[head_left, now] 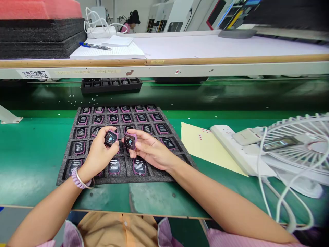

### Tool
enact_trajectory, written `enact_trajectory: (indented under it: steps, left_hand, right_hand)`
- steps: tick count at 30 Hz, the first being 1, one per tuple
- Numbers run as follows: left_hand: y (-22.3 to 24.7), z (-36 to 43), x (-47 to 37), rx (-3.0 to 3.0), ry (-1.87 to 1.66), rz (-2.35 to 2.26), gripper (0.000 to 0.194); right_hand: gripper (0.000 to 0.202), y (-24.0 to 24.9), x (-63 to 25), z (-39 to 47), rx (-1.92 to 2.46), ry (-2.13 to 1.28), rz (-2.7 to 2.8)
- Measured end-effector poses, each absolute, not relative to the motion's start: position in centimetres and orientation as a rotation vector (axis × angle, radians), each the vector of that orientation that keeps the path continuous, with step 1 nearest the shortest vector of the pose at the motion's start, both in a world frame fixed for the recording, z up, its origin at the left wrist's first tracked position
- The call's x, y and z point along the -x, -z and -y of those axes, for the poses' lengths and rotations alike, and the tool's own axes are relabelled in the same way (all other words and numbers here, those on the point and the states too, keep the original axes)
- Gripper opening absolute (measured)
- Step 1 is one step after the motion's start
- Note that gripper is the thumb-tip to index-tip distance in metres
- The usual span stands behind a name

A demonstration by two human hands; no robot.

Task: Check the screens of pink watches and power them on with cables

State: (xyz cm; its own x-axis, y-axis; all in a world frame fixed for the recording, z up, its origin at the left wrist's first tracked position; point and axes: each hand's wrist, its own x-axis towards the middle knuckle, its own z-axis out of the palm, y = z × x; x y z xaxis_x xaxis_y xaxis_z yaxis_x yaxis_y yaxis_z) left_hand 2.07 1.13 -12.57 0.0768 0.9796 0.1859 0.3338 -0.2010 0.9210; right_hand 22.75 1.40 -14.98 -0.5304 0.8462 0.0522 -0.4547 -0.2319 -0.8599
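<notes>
My left hand grips a smartwatch body with a purple case, between thumb and fingers. Its dark screen is lit with a pale round graphic. In my right hand is a second purple smartwatch body, also lit, held by thumb and fingertips. The two watches are side by side, a small gap apart, above a dark grey foam tray. Rows of similar strapless watches lie face up in the tray's compartments, several showing lines of white text. My hands and forearms hide some compartments.
Right of the tray lie a yellow sheet with small red stickers, a white power strip and a white fan with looping cables. Behind, a smaller black tray sits under a raised shelf. A person is in the background.
</notes>
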Motion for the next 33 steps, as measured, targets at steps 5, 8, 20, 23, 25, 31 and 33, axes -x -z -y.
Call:
enact_trajectory:
  steps: [5, 8, 20, 23, 25, 31, 33]
  left_hand:
    - [12.44, -1.05, -2.11, -1.626, -1.126, -1.337, 0.044]
    - [12.35, -1.03, -2.14, -1.625, -1.117, -1.341, 0.044]
    - [12.34, -0.92, -2.13, -1.691, -1.146, -1.341, 0.046]
    - [12.46, -0.96, -2.08, -1.701, -1.163, -1.336, 0.045]
    - [12.49, -0.99, -2.09, -1.706, -1.165, -1.330, 0.045]
    - [12.36, -0.90, -2.27, -1.716, -1.133, -1.315, 0.043]
    - [12.33, -0.87, -2.33, -1.721, -1.128, -1.310, 0.042]
  right_hand:
    - [0.045, 14.99, -22.74, -1.38, 0.531, -1.884, 1.107]
    - [0.045, 14.99, -22.76, -1.35, 0.540, -1.878, 1.109]
    - [0.042, 15.49, -22.83, -1.48, 0.486, -1.883, 1.125]
    - [0.040, 15.40, -22.83, -1.44, 0.482, -1.881, 1.131]
    - [0.038, 15.30, -22.81, -1.40, 0.469, -1.883, 1.138]
    - [0.042, 15.40, -22.76, -1.42, 0.470, -1.883, 1.149]
    - [0.042, 15.46, -22.77, -1.44, 0.462, -1.888, 1.154]
